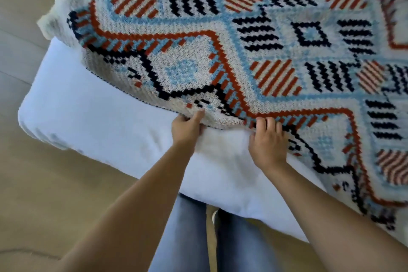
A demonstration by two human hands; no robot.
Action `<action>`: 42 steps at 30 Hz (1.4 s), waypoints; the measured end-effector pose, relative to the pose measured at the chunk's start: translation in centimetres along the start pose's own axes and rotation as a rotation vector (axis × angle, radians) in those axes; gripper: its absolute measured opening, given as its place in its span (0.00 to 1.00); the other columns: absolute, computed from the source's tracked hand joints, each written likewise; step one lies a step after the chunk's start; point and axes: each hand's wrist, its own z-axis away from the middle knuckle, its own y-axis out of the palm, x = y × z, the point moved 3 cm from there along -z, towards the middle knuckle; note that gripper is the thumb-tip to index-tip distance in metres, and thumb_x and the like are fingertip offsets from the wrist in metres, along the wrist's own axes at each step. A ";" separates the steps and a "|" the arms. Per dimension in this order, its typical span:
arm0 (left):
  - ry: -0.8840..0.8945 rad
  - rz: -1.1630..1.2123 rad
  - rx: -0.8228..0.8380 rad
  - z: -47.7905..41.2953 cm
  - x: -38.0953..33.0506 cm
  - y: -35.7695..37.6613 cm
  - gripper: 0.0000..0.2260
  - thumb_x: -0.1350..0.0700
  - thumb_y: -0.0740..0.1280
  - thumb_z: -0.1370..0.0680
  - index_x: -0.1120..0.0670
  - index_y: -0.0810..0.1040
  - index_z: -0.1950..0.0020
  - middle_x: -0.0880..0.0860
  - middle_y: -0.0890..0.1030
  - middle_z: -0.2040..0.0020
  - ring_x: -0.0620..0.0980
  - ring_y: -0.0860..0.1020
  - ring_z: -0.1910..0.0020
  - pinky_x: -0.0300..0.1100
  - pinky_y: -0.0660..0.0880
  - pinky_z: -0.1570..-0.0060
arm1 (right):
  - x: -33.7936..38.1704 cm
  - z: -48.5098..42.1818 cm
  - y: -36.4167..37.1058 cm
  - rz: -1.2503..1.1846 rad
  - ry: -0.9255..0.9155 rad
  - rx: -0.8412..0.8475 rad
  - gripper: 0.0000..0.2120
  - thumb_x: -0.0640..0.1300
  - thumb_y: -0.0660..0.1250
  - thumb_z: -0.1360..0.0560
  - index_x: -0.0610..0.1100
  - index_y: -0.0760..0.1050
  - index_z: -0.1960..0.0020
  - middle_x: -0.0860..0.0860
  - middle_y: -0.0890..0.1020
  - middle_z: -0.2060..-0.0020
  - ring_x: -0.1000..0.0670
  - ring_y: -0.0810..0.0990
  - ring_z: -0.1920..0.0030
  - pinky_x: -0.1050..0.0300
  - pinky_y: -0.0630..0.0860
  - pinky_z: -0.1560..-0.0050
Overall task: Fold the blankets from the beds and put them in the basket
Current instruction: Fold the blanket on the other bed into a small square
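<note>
Blanket point(242, 51) on white bed point(88, 117), left hand point(186, 128) and right hand point(268, 143) both gripping its near edge

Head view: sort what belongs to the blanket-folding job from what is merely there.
Job: white, blue, rust and navy patterned knitted blanket; left hand and right hand gripping its edge; white bed under it.
Merely there: pale wooden floor; grey-blue jeans.

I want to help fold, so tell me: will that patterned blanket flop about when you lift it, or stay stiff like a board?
Probably floppy: the blanket bends and curves where the left hand and right hand grip its edge. Its chunky knit looks thick, so it is likely rather heavy. The rough weave probably won't slip easily.
</note>
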 end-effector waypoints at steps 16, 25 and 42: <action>-0.030 -0.241 0.354 11.1 10.3 18.9 0.13 0.52 0.75 0.32 0.59 0.76 0.58 0.54 0.80 0.61 0.51 0.78 0.58 0.43 0.75 0.51 | -21.1 11.0 5.3 -0.045 0.359 0.072 0.37 0.52 0.68 0.28 0.44 0.53 0.27 0.41 0.62 0.31 0.39 0.62 0.33 0.43 0.62 0.37; -0.039 -0.274 0.374 17.9 19.5 26.1 0.04 0.56 0.68 0.25 0.57 0.76 0.56 0.55 0.79 0.57 0.55 0.78 0.55 0.50 0.77 0.50 | -29.3 16.6 7.9 -0.151 0.324 0.090 0.19 0.37 0.58 0.23 0.41 0.65 0.33 0.43 0.71 0.37 0.41 0.70 0.39 0.46 0.72 0.48; -0.217 -0.463 0.506 24.8 27.4 30.9 0.15 0.50 0.72 0.28 0.56 0.77 0.45 0.51 0.80 0.48 0.49 0.78 0.49 0.45 0.75 0.51 | -39.9 20.2 9.6 -0.807 1.085 -0.053 0.29 0.53 0.68 0.30 0.38 0.65 0.37 0.39 0.70 0.39 0.37 0.68 0.38 0.45 0.68 0.43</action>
